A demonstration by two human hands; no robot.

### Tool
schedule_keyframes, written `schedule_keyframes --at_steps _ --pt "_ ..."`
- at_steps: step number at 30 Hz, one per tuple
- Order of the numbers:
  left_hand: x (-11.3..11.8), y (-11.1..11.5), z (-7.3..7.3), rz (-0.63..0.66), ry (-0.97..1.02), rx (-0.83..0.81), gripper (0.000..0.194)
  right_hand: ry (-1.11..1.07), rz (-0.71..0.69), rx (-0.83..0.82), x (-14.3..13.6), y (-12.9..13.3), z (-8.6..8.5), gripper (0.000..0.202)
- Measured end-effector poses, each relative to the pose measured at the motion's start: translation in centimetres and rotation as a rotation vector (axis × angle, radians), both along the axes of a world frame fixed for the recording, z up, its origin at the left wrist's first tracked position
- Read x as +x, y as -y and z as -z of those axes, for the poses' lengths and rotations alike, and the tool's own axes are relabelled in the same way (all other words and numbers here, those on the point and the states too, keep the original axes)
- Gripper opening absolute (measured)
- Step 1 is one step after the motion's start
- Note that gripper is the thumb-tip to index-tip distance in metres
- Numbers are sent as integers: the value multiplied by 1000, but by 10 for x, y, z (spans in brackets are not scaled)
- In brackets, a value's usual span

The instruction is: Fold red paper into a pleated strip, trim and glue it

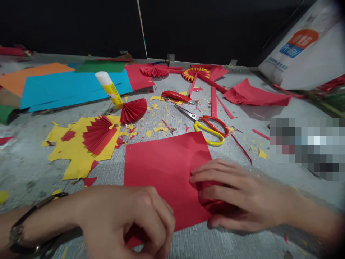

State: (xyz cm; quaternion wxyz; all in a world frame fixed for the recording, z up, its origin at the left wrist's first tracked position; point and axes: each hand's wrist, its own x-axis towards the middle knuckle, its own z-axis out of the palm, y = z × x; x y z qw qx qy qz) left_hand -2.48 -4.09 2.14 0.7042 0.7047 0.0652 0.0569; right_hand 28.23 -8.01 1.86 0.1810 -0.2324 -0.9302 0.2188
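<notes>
A red sheet of paper lies on the grey table in front of me. My left hand is at its lower left corner, fingers curled and pressed together on the paper. Over the sheet's right edge rests my right hand, its fingers apart and touching the paper, with shadow beneath the palm. Just beyond the sheet lie scissors with one red and one yellow handle. A folded red fan sits on yellow paper to the left, and another red fan is beside a glue stick.
A red cutter lies behind the scissors. Pleated red rosettes and red strips are farther back. Blue sheets lie at back left, a white bag stands at back right. Paper scraps are scattered about; a pixelated patch is at right.
</notes>
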Motion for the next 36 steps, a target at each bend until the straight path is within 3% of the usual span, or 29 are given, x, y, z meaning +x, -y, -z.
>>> schedule_keyframes --at_steps 5,11,15,23,27,31,36 --pt "1 2 7 1 72 -9 26 -35 -83 85 -8 3 1 28" --pt "0 -2 -3 -29 -4 -1 15 -39 -79 29 -7 1 -3 27" --pt "-1 -6 -5 -13 -38 -49 17 -49 -61 9 -6 2 -2 25" --pt "-5 -2 0 -29 -54 -123 29 -61 -50 -19 -7 5 -2 23" --pt "-8 4 7 -115 29 -187 27 -53 -47 -29 -7 5 -3 22" --pt "-11 3 12 -53 50 -237 28 -48 -44 -34 -6 4 -3 22" --pt "-9 0 7 -46 17 -200 24 -48 -49 -36 -4 4 -3 25"
